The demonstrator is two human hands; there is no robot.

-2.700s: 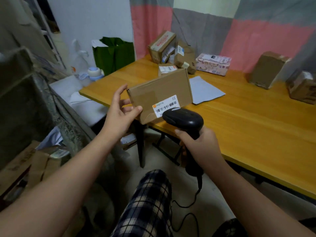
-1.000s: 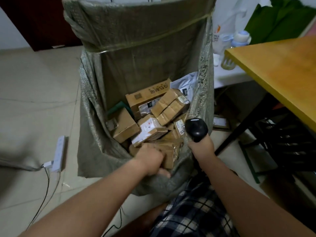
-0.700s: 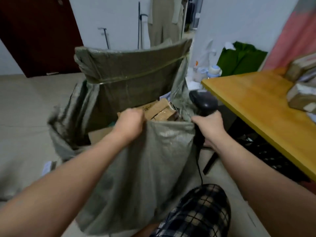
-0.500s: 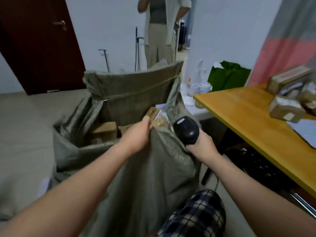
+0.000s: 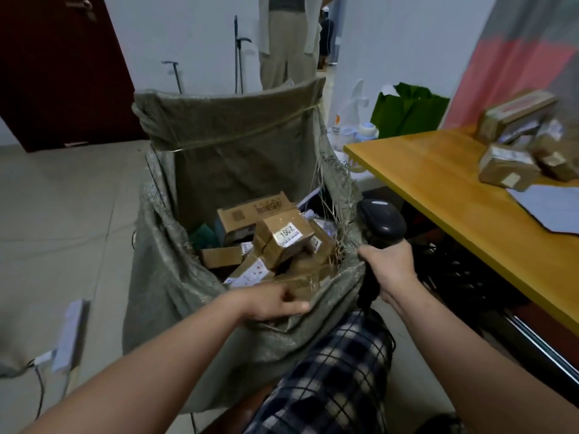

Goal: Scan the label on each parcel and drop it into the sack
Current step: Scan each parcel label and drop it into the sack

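Sack gripped at its near rim, scanner in hand.
The near rim of the sack (image 5: 244,158) is gripped by the left hand (image 5: 269,303), its fingers folded over the cloth. The scanner (image 5: 380,219) is clasped by its handle in the right hand (image 5: 388,270), at the sack's right rim. Inside the sack, parcels (image 5: 238,219) are heaped, with the box marked 1662 (image 5: 285,242) uppermost. Further boxes (image 5: 507,170) are seen at the far edge of the table (image 5: 438,189).

Dim flat indoor light, soft shadows; wide-angle edge bending, right side blurred
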